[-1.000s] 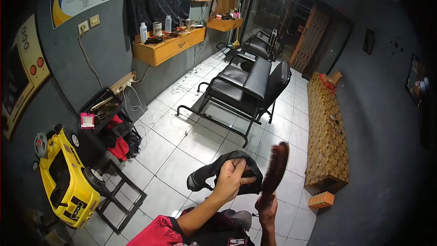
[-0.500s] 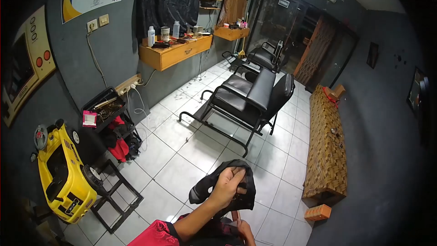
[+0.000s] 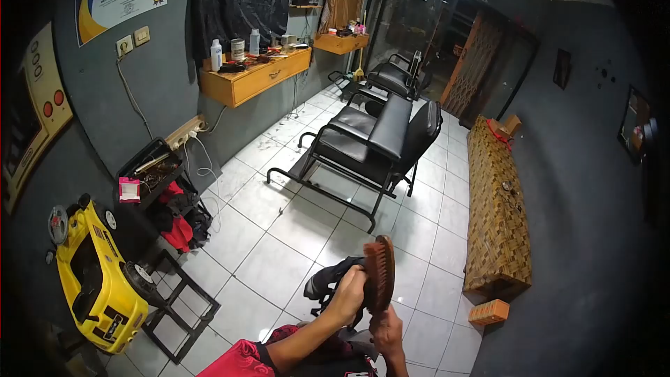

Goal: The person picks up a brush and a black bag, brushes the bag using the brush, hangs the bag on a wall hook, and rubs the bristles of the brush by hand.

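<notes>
In front of my body, my left hand (image 3: 349, 294) is closed on a bunched black cloth item (image 3: 326, 279), whose exact kind I cannot make out. Part of it hangs below the fingers. Close on its right, my right hand (image 3: 386, 328) grips the lower end of a brush (image 3: 382, 272) with a wooden back and reddish-brown bristles. The brush stands nearly upright, bristles facing left toward the cloth and my left hand. Whether the bristles touch the cloth is unclear.
Ahead is a black barber chair (image 3: 373, 136) on white tiles, with another chair (image 3: 394, 78) behind it. A yellow toy car (image 3: 105, 276) and a black metal frame (image 3: 183, 307) are at left. Along the right wall lies a woven-patterned bench (image 3: 497, 216), with an orange box (image 3: 489, 312) before it.
The brush has come up into view in my right hand, beside the cloth. My left hand has turned and the black cloth is bunched smaller. The view has shifted slightly.
</notes>
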Motion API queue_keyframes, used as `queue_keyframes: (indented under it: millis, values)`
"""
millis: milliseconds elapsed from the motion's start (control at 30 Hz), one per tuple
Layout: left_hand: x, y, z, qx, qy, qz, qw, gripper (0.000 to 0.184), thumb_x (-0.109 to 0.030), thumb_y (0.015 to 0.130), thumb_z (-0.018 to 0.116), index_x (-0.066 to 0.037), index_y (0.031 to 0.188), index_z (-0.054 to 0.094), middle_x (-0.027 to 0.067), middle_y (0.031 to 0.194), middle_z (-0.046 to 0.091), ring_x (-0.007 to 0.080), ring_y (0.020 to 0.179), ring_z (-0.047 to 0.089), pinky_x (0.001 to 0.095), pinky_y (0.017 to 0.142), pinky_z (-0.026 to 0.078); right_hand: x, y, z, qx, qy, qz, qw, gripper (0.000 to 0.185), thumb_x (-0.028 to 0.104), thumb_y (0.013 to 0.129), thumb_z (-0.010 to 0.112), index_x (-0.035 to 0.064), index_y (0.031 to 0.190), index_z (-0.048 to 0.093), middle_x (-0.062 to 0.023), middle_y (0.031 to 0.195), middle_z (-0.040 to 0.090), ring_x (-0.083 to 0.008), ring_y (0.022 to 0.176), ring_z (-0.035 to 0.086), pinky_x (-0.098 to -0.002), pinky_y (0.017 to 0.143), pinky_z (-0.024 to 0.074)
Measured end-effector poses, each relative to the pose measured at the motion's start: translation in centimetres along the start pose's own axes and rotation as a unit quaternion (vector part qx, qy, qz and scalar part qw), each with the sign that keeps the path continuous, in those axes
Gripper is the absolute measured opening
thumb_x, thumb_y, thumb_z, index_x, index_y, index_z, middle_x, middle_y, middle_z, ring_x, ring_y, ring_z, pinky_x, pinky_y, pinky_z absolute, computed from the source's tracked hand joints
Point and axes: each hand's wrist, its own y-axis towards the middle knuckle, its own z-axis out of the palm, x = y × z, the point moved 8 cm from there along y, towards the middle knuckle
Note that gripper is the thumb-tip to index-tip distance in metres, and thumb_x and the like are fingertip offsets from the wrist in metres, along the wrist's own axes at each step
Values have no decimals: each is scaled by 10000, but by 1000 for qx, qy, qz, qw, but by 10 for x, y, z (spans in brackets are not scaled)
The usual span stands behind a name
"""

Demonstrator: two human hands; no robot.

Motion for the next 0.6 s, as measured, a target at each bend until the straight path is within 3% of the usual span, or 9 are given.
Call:
queue_keyframes:
  millis: [33,100,167,200,300,433,500,533,600]
  values:
    - [0,0,-1,1,-1,0,1000,144,-193,870,445,-85,780,470,-37,699,415,46,662,391,203,593,341,-23,-1,5,-13,24,-5,1000,432,407,943,313,20,868,487,-61,554,485,-175,471,483,-309,445,383]
    - [-1,3,-3,-2,-70,-8,997,159,-207,877,446,-79,786,468,-35,697,420,42,669,406,203,601,358,-69,-4,6,-82,-119,54,988,375,344,944,330,13,859,484,-150,570,522,-317,497,535,-402,478,423]
    - [-8,6,-1,11,-30,5,999,175,-213,883,468,-76,773,465,-45,674,408,33,625,381,197,551,333,-147,-13,13,-54,-295,98,949,337,295,934,328,3,873,485,-239,645,560,-440,616,554,-492,552,444]
    - [-12,6,1,20,12,14,1000,196,-219,889,490,-74,761,461,-54,651,395,24,581,355,192,502,308,-186,-23,24,27,-348,60,935,384,321,923,324,-6,869,518,-280,720,575,-466,718,562,-529,630,448]
    - [-15,8,3,29,61,37,997,247,-234,890,542,-81,723,444,-81,600,351,8,518,286,186,422,238,-301,-59,24,121,-352,147,916,455,363,915,305,-9,835,555,-285,750,580,-475,754,559,-533,687,445]
    - [-9,9,6,57,73,28,995,253,-228,883,556,-79,716,438,-85,622,349,8,541,280,189,436,240,-314,-61,8,158,-358,169,905,486,380,912,298,-12,825,571,-282,739,580,-479,739,555,-529,687,442]
    - [-13,11,9,76,80,40,993,173,-221,876,566,-69,824,500,-68,679,432,5,567,352,167,474,291,-313,-57,6,184,-360,179,897,506,391,910,293,-13,818,582,-280,731,580,-482,730,553,-526,687,440]
    - [-16,10,10,59,93,50,993,246,-223,883,556,-68,726,447,-76,639,382,11,555,307,197,446,261,-308,-53,5,184,-359,178,898,506,391,910,293,-13,818,582,-280,731,580,-482,730,553,-526,687,440]
    - [-17,9,9,60,94,45,993,241,-219,882,555,-65,731,449,-73,639,387,14,559,315,200,448,267,-249,-26,-16,26,-208,197,958,499,400,912,316,-18,804,566,-235,662,575,-408,623,574,-469,599,451]
